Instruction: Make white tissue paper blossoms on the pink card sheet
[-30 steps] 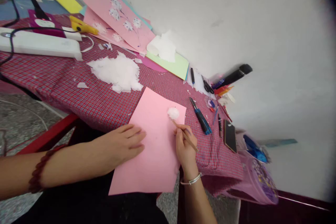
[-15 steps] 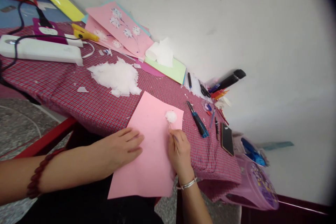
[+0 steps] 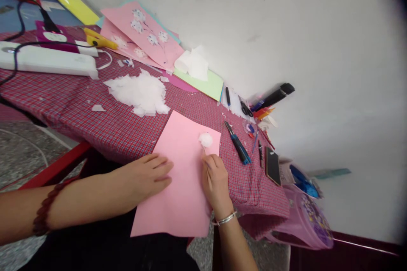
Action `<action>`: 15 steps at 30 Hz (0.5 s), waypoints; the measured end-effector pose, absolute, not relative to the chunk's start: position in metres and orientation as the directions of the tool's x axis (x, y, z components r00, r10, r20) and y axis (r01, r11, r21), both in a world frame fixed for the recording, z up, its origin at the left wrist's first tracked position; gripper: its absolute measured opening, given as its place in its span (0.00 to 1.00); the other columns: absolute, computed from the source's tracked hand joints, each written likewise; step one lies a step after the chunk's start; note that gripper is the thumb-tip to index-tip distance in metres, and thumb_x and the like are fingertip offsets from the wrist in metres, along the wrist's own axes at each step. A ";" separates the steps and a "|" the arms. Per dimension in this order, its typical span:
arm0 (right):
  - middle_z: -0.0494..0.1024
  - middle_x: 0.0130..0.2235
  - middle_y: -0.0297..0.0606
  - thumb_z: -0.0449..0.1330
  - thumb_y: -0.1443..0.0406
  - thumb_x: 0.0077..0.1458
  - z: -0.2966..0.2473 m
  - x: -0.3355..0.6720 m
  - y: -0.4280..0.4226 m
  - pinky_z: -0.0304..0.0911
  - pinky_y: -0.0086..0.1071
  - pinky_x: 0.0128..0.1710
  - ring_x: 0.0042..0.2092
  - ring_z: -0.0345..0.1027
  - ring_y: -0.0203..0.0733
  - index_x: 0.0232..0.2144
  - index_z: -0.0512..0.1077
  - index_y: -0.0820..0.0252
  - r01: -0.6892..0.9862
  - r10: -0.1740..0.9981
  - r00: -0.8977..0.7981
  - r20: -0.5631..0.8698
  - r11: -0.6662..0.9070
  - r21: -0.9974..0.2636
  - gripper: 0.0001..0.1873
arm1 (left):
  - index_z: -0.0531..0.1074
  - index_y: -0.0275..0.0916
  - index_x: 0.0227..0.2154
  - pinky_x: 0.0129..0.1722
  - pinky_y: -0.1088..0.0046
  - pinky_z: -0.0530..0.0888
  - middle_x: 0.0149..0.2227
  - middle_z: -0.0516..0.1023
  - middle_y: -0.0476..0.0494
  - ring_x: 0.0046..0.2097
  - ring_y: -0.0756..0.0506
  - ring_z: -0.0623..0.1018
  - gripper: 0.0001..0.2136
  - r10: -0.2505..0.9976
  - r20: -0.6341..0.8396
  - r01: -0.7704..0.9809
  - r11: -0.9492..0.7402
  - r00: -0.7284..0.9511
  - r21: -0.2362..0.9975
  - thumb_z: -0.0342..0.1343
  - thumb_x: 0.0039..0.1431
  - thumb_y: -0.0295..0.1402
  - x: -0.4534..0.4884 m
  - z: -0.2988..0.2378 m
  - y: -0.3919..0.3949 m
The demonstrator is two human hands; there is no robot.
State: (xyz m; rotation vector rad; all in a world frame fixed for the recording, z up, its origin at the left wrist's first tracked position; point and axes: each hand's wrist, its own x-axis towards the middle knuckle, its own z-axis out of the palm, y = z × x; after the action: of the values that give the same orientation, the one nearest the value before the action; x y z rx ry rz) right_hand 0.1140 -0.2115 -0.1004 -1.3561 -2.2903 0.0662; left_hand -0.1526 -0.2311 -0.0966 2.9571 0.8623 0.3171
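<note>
A sheet of pink paper (image 3: 181, 203) rests over the front edge of the table. My left hand (image 3: 149, 178) lies flat on its left part, fingers stretched out. Near the sheet's upper right corner is a small fluffy white tuft (image 3: 205, 140). Just below the tuft, my right hand (image 3: 216, 180) pinches a thin stick (image 3: 204, 151) whose tip reaches the tuft's lower edge. Most of the stick is hidden by the fingers, so I cannot tell its exact kind. A heap of white paper pieces (image 3: 140, 93) lies beyond the sheet, to the left.
Right of the sheet lie a utility knife (image 3: 238, 143), a pen (image 3: 260, 153) and a dark phone-like slab (image 3: 272, 166). Scissors (image 3: 245, 109) are farther back. Pink cards with white flowers (image 3: 143, 29) lean near the wall. A white power strip (image 3: 47, 60) is at left.
The view has shifted slightly. My right hand keeps its pinch beside the white tuft, with the stick's angle slightly altered. My left hand stays flat on the paper.
</note>
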 end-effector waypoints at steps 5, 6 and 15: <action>0.68 0.35 0.42 0.46 0.75 0.60 -0.092 0.109 -0.212 0.60 0.39 0.37 0.37 0.59 0.46 0.40 0.68 0.62 0.844 0.851 -0.431 0.302 0.498 -0.199 0.14 | 0.74 0.41 0.47 0.61 0.59 0.59 0.55 0.72 0.39 0.58 0.40 0.68 0.15 0.548 0.207 0.541 -0.836 0.810 0.096 0.50 0.59 0.28 -0.151 -0.100 -0.233; 0.69 0.36 0.43 0.46 0.75 0.59 -0.091 0.109 -0.212 0.60 0.40 0.37 0.38 0.59 0.47 0.41 0.69 0.63 0.847 0.852 -0.441 0.283 0.499 -0.182 0.14 | 0.74 0.41 0.47 0.61 0.59 0.58 0.55 0.73 0.39 0.58 0.40 0.68 0.15 0.551 0.207 0.543 -0.834 0.809 0.098 0.50 0.59 0.28 -0.150 -0.100 -0.233; 0.71 0.38 0.43 0.49 0.77 0.56 -0.090 0.108 -0.207 0.62 0.40 0.39 0.38 0.60 0.47 0.40 0.70 0.61 0.858 0.852 -0.481 0.207 0.506 -0.089 0.14 | 0.72 0.42 0.51 0.59 0.59 0.60 0.57 0.70 0.38 0.58 0.38 0.67 0.16 0.531 0.222 0.524 -0.847 0.818 0.093 0.51 0.60 0.34 -0.154 -0.106 -0.229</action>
State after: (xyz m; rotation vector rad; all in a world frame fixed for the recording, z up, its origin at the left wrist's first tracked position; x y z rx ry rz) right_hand 0.1076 -0.2067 -0.0898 -1.4575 -2.5252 -0.0391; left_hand -0.1541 -0.2293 -0.1059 2.9690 0.8614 0.3750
